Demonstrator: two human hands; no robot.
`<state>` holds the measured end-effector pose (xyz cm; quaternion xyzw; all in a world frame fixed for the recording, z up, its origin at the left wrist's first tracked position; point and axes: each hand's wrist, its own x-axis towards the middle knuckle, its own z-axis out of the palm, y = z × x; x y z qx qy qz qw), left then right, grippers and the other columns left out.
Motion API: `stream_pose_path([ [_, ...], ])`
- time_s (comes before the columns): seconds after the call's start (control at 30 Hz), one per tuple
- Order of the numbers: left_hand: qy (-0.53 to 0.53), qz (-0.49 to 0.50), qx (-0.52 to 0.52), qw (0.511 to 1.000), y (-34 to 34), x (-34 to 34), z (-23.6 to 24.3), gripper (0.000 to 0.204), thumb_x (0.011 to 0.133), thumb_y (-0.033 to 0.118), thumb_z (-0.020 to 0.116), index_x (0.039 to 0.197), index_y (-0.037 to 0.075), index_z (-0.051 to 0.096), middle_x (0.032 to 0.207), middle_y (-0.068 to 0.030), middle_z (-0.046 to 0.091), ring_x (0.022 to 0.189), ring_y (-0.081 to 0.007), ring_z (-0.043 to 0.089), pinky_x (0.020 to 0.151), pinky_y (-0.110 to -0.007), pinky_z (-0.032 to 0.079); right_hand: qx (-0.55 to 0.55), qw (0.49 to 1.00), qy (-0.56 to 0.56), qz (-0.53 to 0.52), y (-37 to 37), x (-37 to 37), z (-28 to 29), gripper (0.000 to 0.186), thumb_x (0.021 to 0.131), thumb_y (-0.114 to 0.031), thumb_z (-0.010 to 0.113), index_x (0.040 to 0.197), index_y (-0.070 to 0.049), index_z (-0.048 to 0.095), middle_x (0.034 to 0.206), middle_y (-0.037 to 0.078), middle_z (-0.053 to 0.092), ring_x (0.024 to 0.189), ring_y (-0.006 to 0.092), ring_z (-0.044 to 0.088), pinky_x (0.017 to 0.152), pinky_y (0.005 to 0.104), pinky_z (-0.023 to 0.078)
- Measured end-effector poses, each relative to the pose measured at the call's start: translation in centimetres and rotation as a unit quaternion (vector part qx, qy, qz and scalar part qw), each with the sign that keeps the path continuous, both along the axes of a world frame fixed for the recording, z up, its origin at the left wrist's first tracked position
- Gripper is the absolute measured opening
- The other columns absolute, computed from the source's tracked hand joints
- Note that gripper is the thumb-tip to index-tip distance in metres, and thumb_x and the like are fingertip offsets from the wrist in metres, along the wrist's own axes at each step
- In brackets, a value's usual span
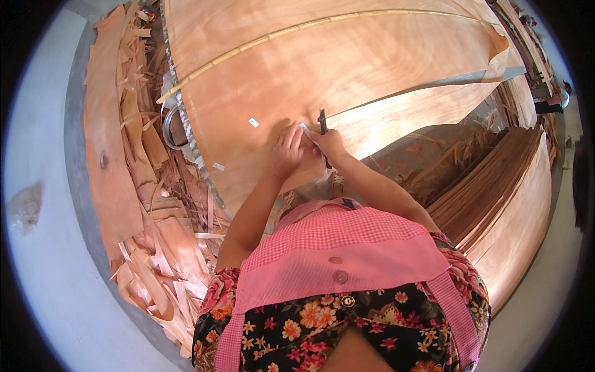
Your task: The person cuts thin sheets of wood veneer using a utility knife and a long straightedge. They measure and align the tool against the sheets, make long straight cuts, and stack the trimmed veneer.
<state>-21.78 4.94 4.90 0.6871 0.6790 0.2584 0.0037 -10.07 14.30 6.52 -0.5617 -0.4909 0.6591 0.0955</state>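
Note:
A wide thin wood veneer sheet (248,105) lies in front of me, with small white tape pieces (253,122) on it. My left hand (287,149) rests on the sheet, fingers slightly bent and apart, fingertips at a narrow white strip (304,128). My right hand (330,146) is closed around a dark, slim upright tool (322,119), beside the strip and the veneer's cut edge. A pale narrower veneer piece (421,111) extends rightward from there.
A long bamboo stick (223,56) crosses the sheet. Veneer scraps (136,173) heap at left beside a metal ring (167,130). Stacked veneers (483,186) stand at right. A plastic bag (25,208) lies far left. Another person (563,96) is small at the far right.

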Motion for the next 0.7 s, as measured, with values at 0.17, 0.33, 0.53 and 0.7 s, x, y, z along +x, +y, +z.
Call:
stream_pose_path([
  [0.17, 0.156, 0.018, -0.038, 0.987, -3.6, 4.0, -1.5, 0.042, 0.075, 0.024, 0.053, 0.114, 0.006, 0.051, 0.126, -0.0078, 0.043, 0.112, -0.0241, 0.043, 0.087, -0.05, 0.033, 0.076, 0.977, -0.03, 0.198, -1.0, 3.9, -1.3, 0.028, 0.076, -0.025, 0.061, 0.077, 0.003, 0.061, 0.064, 0.014, 0.06, 0.059, 0.0175, 0.06, 0.053, 0.0321, 0.047],
  [0.33, 0.073, 0.023, -0.089, 0.993, -2.8, 8.8, 1.9, 0.041, 0.076, 0.028, 0.053, 0.112, 0.007, 0.051, 0.124, -0.0045, 0.044, 0.117, -0.0263, 0.036, 0.095, -0.051, 0.023, 0.167, 0.926, -0.15, 0.304, 3.7, 11.9, 4.9, 0.019, 0.079, -0.02, 0.059, 0.075, -0.001, 0.059, 0.06, 0.007, 0.058, 0.053, 0.0143, 0.057, 0.049, 0.0267, 0.045],
  [0.53, 0.045, 0.135, -0.101, 0.985, -2.5, 8.1, 1.2, 0.047, 0.078, 0.03, 0.052, 0.118, 0.007, 0.046, 0.131, -0.0066, 0.035, 0.125, -0.0309, 0.024, 0.099, -0.055, 0.011, -0.002, 0.995, 0.094, -0.045, 12.3, 23.6, 3.9, 0.026, 0.08, -0.008, 0.055, 0.103, 0.004, 0.05, 0.076, 0.009, 0.059, 0.049, 0.0108, 0.049, 0.054, 0.0264, 0.047],
  [0.7, 0.074, -0.02, -0.08, 0.994, 11.1, 23.4, 1.1, 0.063, 0.072, 0.035, 0.059, 0.126, 0.009, 0.039, 0.138, -0.0042, 0.027, 0.127, -0.033, 0.02, 0.098, -0.059, 0.011, 0.018, 0.977, 0.188, -0.102, 26.2, 35.0, -2.4, 0.02, 0.081, -0.009, 0.054, 0.096, 0.005, 0.053, 0.077, 0.01, 0.061, 0.054, 0.0123, 0.051, 0.051, 0.0272, 0.045],
])
